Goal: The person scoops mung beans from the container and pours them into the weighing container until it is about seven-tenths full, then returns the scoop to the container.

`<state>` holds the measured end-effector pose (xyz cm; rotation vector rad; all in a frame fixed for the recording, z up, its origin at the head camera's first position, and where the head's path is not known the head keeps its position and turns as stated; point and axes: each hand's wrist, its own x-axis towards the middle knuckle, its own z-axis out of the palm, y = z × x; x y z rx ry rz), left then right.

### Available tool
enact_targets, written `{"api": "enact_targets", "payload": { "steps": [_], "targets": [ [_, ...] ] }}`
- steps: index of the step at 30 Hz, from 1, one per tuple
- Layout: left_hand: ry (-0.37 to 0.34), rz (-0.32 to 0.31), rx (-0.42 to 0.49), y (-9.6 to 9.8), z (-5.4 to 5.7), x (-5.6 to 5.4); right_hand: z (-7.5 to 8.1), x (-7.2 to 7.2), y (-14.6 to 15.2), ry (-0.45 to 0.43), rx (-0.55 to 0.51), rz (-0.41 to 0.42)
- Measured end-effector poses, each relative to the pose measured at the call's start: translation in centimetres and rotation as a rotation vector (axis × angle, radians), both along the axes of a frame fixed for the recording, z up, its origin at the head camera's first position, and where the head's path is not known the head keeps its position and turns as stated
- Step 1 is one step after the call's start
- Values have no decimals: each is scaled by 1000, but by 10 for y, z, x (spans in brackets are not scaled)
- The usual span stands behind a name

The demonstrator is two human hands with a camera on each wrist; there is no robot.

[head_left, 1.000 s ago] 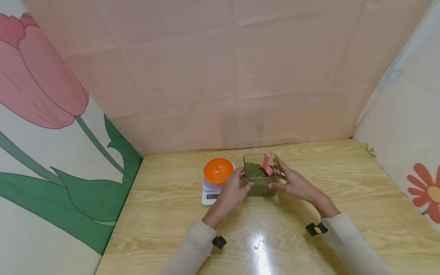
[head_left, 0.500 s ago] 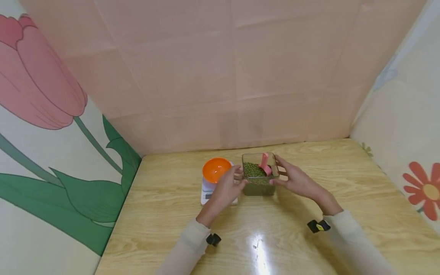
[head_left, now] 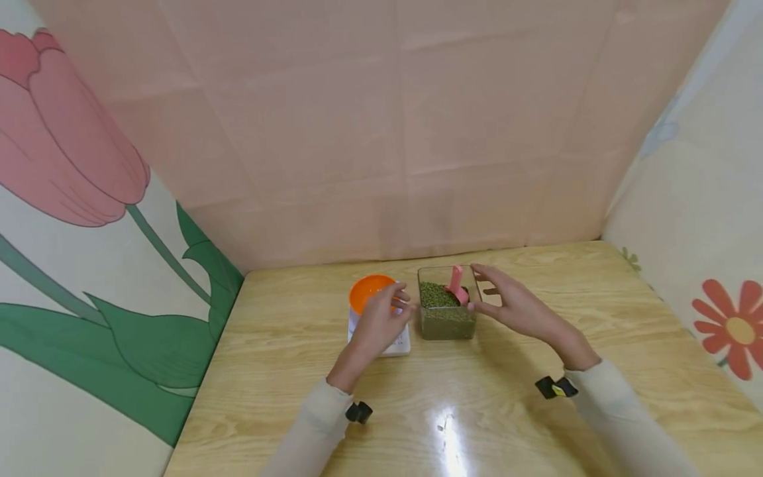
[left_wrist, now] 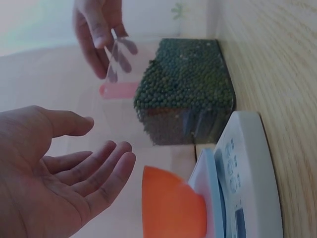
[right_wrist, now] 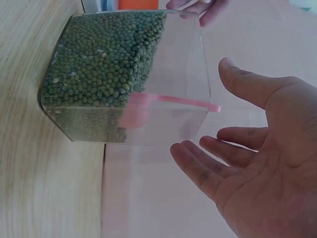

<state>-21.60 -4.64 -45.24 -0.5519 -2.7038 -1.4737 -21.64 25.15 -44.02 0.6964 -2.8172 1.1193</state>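
A clear square container [head_left: 447,324] of green mung beans [right_wrist: 99,64] stands on the table. A pink scoop [head_left: 457,286] is stuck in the beans, its handle rising to the rim. To its left, an orange bowl [left_wrist: 173,206] sits on a white kitchen scale [left_wrist: 257,173]. My left hand [head_left: 381,324] hovers over the scale, fingers relaxed, holding nothing; it partly hides the bowl in the head view. Beside the container's right wall, my right hand [head_left: 518,308] is held with fingers spread and grips nothing; whether a fingertip still touches the rim is hard to tell.
The wooden table [head_left: 286,371] runs back to a pink covered wall [head_left: 310,165]. A wall with a tulip picture [head_left: 77,132] borders the left side, and a wall with a red flower [head_left: 736,328] borders the right.
My left hand has come off the container and moved left over the scale. The right hand has loosened and drawn slightly away from the container's side. The container stays beside the scale.
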Motion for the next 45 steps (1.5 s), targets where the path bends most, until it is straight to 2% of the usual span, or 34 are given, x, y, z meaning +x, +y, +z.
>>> {"api": "enact_targets", "payload": {
  "steps": [6, 13, 20, 26, 37, 45],
  "targets": [
    [10, 20, 2, -9, 1, -1, 7, 3, 0, 12, 27, -8],
    [53, 73, -14, -20, 1, -6, 16, 3, -3, 51, 58, 5],
    [115, 92, -31, -34, -4, -14, 25, -2, -7, 64, 81, 31],
    [88, 111, -83, -45, -6, -18, 29, -9, -8, 118, 101, 59],
    [70, 133, -162, -59, -17, -27, 31, -22, -15, 178, 172, 92],
    [71, 111, -167, -68, -24, -32, 36, -26, -20, 161, 201, 111]
  ]
}}
